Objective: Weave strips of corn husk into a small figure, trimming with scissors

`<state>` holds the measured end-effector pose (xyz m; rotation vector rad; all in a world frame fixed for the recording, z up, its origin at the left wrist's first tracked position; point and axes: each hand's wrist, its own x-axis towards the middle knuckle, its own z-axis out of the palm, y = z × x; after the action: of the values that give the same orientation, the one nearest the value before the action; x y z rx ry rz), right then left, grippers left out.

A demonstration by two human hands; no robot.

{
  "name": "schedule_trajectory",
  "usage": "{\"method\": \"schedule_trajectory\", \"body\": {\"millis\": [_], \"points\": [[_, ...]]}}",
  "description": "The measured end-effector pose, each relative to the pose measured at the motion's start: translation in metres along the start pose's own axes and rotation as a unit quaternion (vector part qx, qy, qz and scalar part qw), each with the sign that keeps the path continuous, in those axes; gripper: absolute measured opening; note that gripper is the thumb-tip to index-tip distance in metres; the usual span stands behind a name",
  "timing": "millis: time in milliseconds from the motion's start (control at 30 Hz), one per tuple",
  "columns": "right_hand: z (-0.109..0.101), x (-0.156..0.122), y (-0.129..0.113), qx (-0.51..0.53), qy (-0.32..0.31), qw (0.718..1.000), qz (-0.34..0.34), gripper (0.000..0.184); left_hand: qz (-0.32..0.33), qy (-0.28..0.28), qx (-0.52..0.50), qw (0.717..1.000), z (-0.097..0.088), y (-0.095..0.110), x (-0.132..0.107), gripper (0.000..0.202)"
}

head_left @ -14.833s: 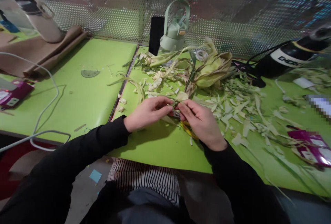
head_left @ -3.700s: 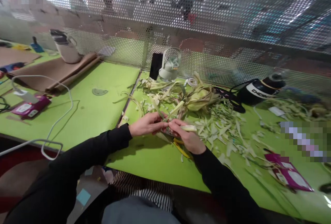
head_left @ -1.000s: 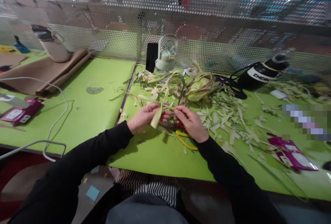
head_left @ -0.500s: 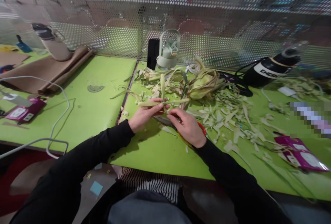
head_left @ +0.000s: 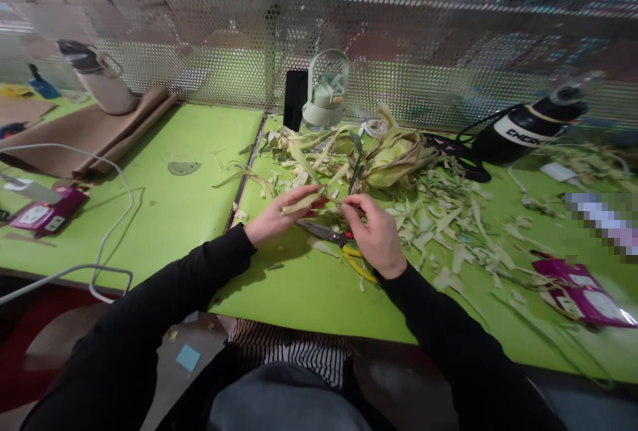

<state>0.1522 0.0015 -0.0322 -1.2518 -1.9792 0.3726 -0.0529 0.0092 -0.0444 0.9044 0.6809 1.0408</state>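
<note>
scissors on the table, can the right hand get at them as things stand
Probably yes: the right hand is right by the scissors, with their yellow handle showing just below it. It seems to be pinching the husk piece, though, so it would likely need to let go.

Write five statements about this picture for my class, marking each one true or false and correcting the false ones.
1. The left hand holds pale leaf strips. True.
2. The scissors have blue handles. False: the scissors' handles show yellow and red.
3. A pale green bottle stands near the perforated screen. True.
4. The semicircular piece lies right of the table seam. False: the semicircular piece lies left of the table seam.
5. A pale cable lies on the person's left. True.
</note>
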Motion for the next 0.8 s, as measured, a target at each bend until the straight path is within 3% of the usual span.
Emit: {"method": "schedule_trajectory", "body": {"millis": [167,267,400,467,533,600,667,733,800], "points": [[-0.003,0.006,0.009,0.017,0.004,1.000,0.022,0.017,-0.041,-0.051,0.012,0.998,0.001,-0.001,0.001,0.038],[-0.001,0.006,0.009,-0.056,0.031,0.997,-0.051,0.019,-0.032,-0.005,0.005,0.999,0.004,-0.006,0.002,0.037],[0.008,-0.001,-0.007,-0.179,0.115,0.959,-0.190,0.040,0.041,0.034,0.087,0.995,0.007,-0.019,-0.001,0.026],[0.013,-0.007,-0.019,-0.162,0.065,0.957,-0.233,0.044,0.099,0.022,0.153,0.983,0.007,-0.026,-0.002,0.021],[0.018,-0.013,-0.028,-0.127,0.020,0.958,-0.257,0.030,0.128,0.007,0.200,0.971,0.007,-0.030,-0.003,0.025],[0.020,-0.016,-0.032,-0.106,0.014,0.955,-0.275,0.012,0.119,0.003,0.194,0.974,0.007,-0.031,-0.002,0.033],[0.021,-0.017,-0.031,-0.102,0.029,0.951,-0.291,0.006,0.101,0.007,0.143,0.984,0.008,-0.029,-0.001,0.032],[0.021,-0.016,-0.029,-0.105,0.045,0.948,-0.297,0.013,0.096,0.004,0.095,0.991,0.010,-0.025,-0.002,0.027],[0.020,-0.015,-0.028,-0.117,0.044,0.946,-0.300,0.032,0.095,0.003,0.087,0.992,0.012,-0.022,-0.004,0.024]]}}
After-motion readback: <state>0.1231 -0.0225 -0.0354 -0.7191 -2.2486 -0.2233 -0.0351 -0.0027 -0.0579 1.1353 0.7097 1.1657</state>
